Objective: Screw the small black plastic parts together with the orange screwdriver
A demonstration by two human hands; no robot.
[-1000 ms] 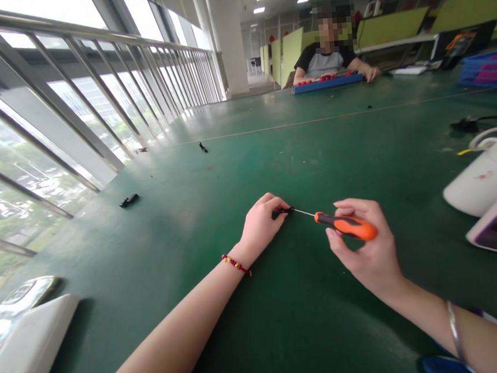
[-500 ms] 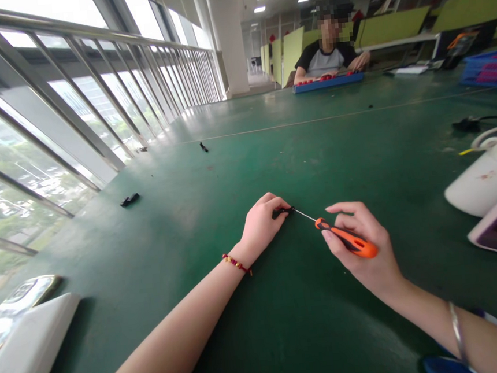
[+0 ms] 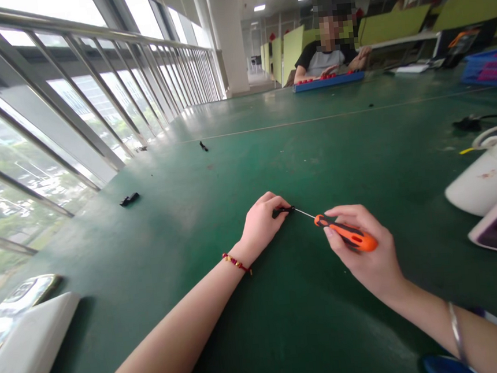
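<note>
In the head view, my left hand (image 3: 263,220) rests on the green table, its fingers closed round a small black part (image 3: 282,210) that is mostly hidden. My right hand (image 3: 365,252) grips an orange and black screwdriver (image 3: 349,234) by its handle, with thumb and fingers around it. The thin metal shaft points left, and its tip meets the right end of the black part. Too little of that part shows to tell its exact kind.
Small black pieces (image 3: 129,199) lie to the left. A white box (image 3: 40,344) and a phone (image 3: 21,305) sit at lower left. White equipment (image 3: 487,180) stands at right. Across the table (image 3: 238,170), a person (image 3: 328,60) sits behind a blue tray (image 3: 330,82).
My right hand's fingers have closed in around the screwdriver handle, and the handle is turned slightly. The left hand and the black part stay in place.
</note>
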